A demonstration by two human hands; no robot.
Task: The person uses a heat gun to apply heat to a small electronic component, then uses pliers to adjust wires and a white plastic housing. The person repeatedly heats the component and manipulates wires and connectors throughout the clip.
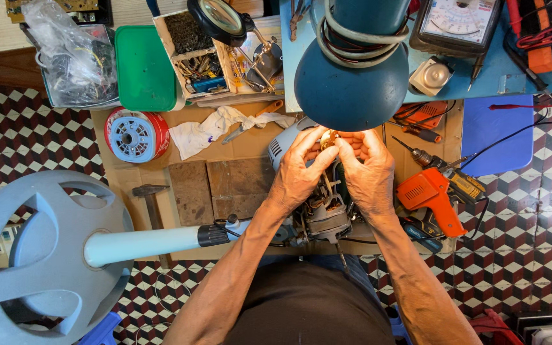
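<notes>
Both hands are raised together over the fan motor (326,214), which sits on the cardboard-covered surface (250,144) directly below the blue lamp shade (351,89). The left hand (298,169) has its grip pinched together on a small brass-coloured part (328,138) at the top of the motor; the right hand (368,169) cups in from the other side, fingertips curled in against the same part, though whether it actually clamps it cannot be told. The motor is partly hidden by the 2 hands. Left of the motor, a pale blue pole (142,245) runs out to a round fan base (39,255). Right of the motor lies an orange glue gun (430,195), with a drill (442,166) just beyond it. Above and left of the motor are a white rag (209,131) and a red and blue spool (137,135). A hammer (150,198) lies left of the motor, near the pole.
</notes>
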